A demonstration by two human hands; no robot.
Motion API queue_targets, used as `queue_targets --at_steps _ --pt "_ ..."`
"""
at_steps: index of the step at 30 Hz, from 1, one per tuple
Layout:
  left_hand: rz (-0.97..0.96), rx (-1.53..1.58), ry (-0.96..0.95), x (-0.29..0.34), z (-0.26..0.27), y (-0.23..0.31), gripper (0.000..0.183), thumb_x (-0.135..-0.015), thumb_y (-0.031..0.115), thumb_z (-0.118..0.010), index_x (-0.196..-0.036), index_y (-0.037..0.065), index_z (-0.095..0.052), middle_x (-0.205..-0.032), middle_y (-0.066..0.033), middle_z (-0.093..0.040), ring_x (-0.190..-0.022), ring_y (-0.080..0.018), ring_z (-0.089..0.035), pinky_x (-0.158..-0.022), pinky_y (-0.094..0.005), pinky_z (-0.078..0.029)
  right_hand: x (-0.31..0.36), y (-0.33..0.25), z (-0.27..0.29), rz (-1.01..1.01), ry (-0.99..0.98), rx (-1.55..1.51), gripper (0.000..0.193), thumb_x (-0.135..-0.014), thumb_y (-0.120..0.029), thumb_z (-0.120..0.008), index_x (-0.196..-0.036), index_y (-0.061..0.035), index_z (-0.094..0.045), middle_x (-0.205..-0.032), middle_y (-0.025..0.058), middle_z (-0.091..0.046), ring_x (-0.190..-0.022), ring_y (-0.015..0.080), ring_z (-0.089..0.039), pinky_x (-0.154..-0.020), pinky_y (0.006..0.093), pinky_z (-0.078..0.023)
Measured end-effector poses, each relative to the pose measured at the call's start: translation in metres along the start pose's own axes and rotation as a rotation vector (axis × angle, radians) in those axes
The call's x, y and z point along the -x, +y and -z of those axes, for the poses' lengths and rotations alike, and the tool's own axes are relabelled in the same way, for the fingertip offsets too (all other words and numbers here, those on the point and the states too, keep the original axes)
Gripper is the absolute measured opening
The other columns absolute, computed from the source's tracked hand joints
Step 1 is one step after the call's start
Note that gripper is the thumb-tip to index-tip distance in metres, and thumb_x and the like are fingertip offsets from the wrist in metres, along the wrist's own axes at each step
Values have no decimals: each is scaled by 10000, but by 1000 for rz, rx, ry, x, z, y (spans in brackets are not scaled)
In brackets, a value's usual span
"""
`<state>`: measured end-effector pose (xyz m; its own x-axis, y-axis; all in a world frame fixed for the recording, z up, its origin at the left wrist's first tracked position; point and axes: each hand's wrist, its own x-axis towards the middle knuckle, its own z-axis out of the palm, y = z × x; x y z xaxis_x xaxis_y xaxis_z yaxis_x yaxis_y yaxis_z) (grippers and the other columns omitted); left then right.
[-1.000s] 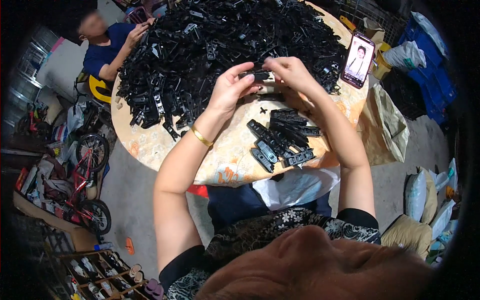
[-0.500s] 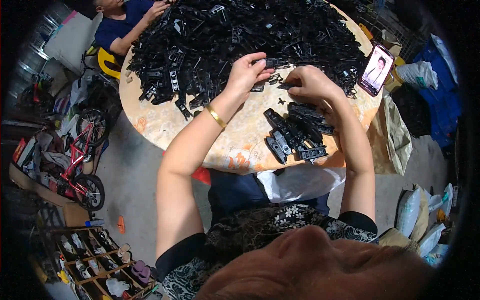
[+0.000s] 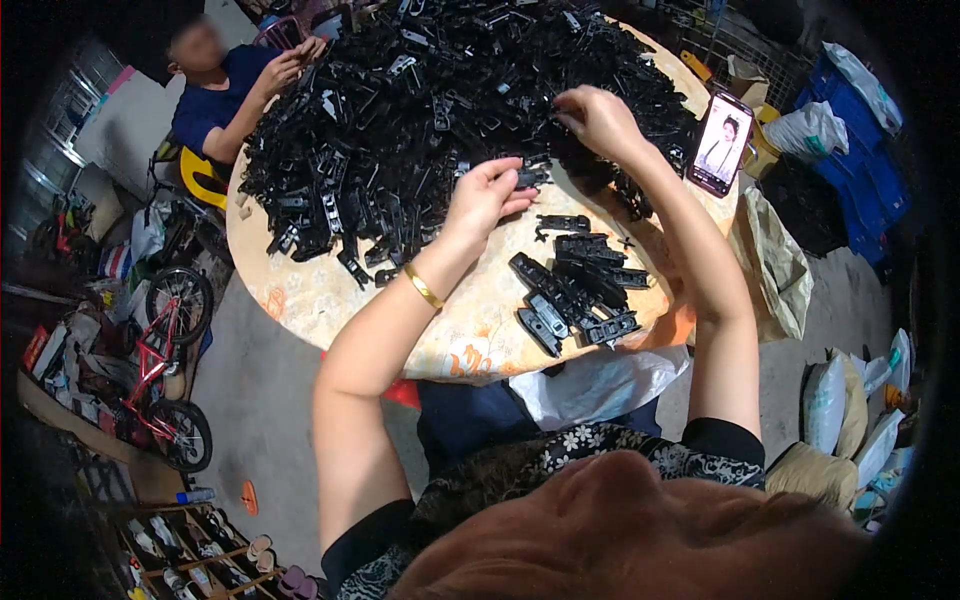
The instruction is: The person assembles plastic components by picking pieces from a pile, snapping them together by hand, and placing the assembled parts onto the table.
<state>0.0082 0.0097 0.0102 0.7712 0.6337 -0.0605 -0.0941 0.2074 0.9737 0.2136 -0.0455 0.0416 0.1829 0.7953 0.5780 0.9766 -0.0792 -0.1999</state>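
A large heap of black plastic parts (image 3: 400, 120) covers the far part of the round table (image 3: 410, 345). At the heap's near edge, my left hand (image 3: 483, 205) has thumb and fingers closed on a black plastic part (image 3: 533, 176). Farther off and to the right, my right hand (image 3: 603, 122) reaches into the heap with its fingertips pinched; whatever lies between them is too dark to make out. A smaller group of long black plastic parts (image 3: 580, 285) lies on the patterned cloth near the table's front edge, with a slim black piece (image 3: 563, 222) just beyond it.
A phone (image 3: 722, 145) with a lit screen stands at the table's right edge. Across at the left, another person (image 3: 225, 100) sits with hands at the heap. A white plastic bag (image 3: 600, 385) lies over my lap. A red bicycle (image 3: 155, 355) stands to the left.
My right hand has moved away from the small group, out to the heap. The slim piece beyond that group now shows uncovered. My left hand keeps its part; the whole view has shifted.
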Motion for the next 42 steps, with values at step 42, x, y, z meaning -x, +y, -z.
queue_targets --at_steps 42 --pt "-81 0 6 2 -4 -10 283 -913 90 -361 -1153 -30 -449 -923 -74 -559 -787 -121 -577 -744 -228 -502 55 -55 4 437 113 -162 300 -658 -147 -670 -942 -73 -608 -844 67 -561 -777 235 -528 -663 325 -445"
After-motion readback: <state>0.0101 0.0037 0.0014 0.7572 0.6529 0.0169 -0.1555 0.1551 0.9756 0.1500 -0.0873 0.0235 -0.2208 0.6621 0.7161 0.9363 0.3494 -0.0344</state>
